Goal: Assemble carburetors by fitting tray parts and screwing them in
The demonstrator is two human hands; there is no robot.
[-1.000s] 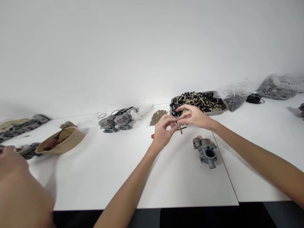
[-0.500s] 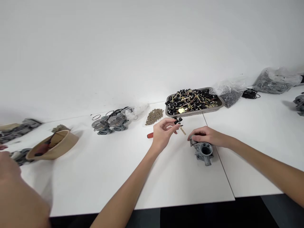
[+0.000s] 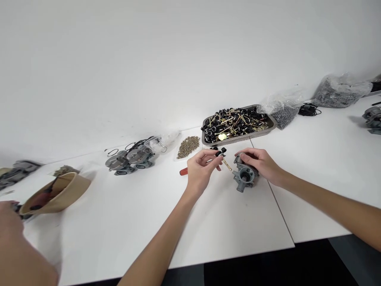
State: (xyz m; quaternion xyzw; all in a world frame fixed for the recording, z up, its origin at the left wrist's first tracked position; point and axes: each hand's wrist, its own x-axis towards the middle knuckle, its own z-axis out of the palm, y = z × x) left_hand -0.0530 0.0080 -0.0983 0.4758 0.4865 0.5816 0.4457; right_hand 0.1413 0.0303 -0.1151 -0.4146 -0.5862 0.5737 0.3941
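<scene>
1. Your left hand (image 3: 199, 172) pinches a brass-and-black fitting (image 3: 227, 164) before the tray (image 3: 238, 140); likely light, stiff; hold its black end.
2. Your right hand (image 3: 263, 165) clamps the carburetor (image 3: 244, 174) before the tray; probably heavier, rigid; grip its sides.
3. The tray holds black-and-brass parts; left of it, a bowl (image 3: 70, 194) holds a red tool (image 3: 43, 198).

black-and-brass small part (image 3: 223, 158), grey metal body (image 3: 244, 174), red handle (image 3: 183, 171), white table (image 3: 226, 226), tan bowl (image 3: 67, 195)

carburetor (image 3: 245, 174) at a new angle, nearer left hand (image 3: 199, 170)
</scene>
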